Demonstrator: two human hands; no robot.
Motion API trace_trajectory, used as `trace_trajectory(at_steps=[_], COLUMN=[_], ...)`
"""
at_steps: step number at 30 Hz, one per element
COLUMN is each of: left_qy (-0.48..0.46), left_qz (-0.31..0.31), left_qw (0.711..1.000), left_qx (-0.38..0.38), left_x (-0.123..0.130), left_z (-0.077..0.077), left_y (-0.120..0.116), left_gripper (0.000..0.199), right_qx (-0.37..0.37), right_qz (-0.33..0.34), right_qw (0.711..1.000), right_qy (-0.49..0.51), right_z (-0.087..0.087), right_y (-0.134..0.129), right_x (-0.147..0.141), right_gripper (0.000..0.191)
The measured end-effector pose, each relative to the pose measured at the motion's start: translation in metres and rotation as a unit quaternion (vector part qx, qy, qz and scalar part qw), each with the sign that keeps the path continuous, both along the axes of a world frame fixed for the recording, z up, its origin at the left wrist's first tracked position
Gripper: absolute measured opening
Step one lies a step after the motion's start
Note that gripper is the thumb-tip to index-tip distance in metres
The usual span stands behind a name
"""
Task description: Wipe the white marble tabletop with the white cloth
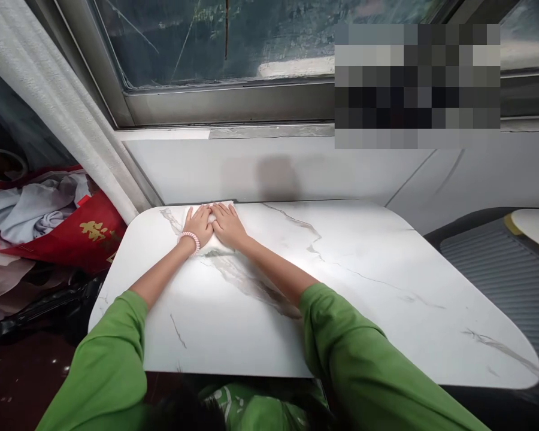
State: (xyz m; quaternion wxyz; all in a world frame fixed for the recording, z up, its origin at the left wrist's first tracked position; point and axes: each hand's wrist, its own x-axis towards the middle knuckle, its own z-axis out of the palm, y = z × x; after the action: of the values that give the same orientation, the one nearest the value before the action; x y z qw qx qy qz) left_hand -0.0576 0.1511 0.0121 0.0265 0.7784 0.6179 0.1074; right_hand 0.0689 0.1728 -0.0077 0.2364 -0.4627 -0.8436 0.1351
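Both arms reach forward across a white marble-patterned table point(363, 251). Near its far edge lies a white cloth point(213, 244), mostly covered by my hands. My left hand point(198, 226) rests flat on the cloth's left part, fingers stretched forward, with a pale pink coiled band point(191, 237) round the wrist. Beside it, my right hand point(228, 225) also lies flat on the cloth, fingers extended toward the wall. The two hands touch or nearly touch at the thumbs. Neither hand is gripping the cloth.
Behind the table stand a white wall panel point(188, 167) and a window frame point(233, 108). A pale curtain point(63, 90) hangs at the left, beside a red bag point(85, 239) with light clothes point(40, 203). A ribbed grey chair point(489, 257) stands at the right.
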Motion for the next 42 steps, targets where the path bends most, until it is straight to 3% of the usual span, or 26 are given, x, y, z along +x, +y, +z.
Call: trace_trajectory(at_steps=[5, 10, 14, 18, 24, 29, 33, 38, 42], left_qy=[-0.002, -0.001, 0.006, 0.018, 0.026, 0.027, 0.024, 0.016, 0.024], left_qz=[0.010, 0.025, 0.023, -0.008, -0.063, -0.159, -0.224, -0.255, -0.235], left_qw=[1.000, 1.000, 1.000, 1.000, 0.998, 0.987, 0.974, 0.967, 0.972], left_qx=[0.007, 0.008, 0.008, 0.003, 0.016, 0.017, 0.016, 0.010, -0.007], left_x=[0.008, 0.011, 0.018, 0.032, 0.064, 0.088, 0.100, 0.110, 0.123], left_z=[0.000, 0.000, 0.001, -0.002, -0.008, -0.010, -0.011, -0.009, -0.010], left_y=[0.017, 0.009, -0.007, -0.038, -0.109, -0.164, -0.192, -0.191, -0.158], left_gripper=[0.046, 0.044, 0.045, 0.048, 0.050, 0.055, 0.058, 0.059, 0.059], right_qx=[-0.001, -0.003, -0.007, -0.005, 0.018, 0.042, 0.054, 0.022, 0.006], right_qz=[-0.004, -0.002, 0.002, -0.001, 0.022, 0.026, 0.007, -0.027, -0.059], right_qw=[1.000, 1.000, 1.000, 0.999, 0.997, 0.994, 0.993, 0.993, 0.990], right_qy=[0.002, -0.021, -0.028, -0.043, -0.078, -0.096, -0.101, -0.114, -0.127], right_z=[0.001, 0.000, 0.000, -0.001, -0.005, -0.006, -0.004, -0.006, -0.012], right_y=[0.020, 0.016, -0.001, -0.039, -0.115, -0.181, -0.221, -0.229, -0.192], right_x=[0.007, 0.009, 0.017, 0.038, 0.084, 0.121, 0.140, 0.152, 0.155], right_gripper=[0.051, 0.052, 0.054, 0.056, 0.058, 0.062, 0.070, 0.073, 0.072])
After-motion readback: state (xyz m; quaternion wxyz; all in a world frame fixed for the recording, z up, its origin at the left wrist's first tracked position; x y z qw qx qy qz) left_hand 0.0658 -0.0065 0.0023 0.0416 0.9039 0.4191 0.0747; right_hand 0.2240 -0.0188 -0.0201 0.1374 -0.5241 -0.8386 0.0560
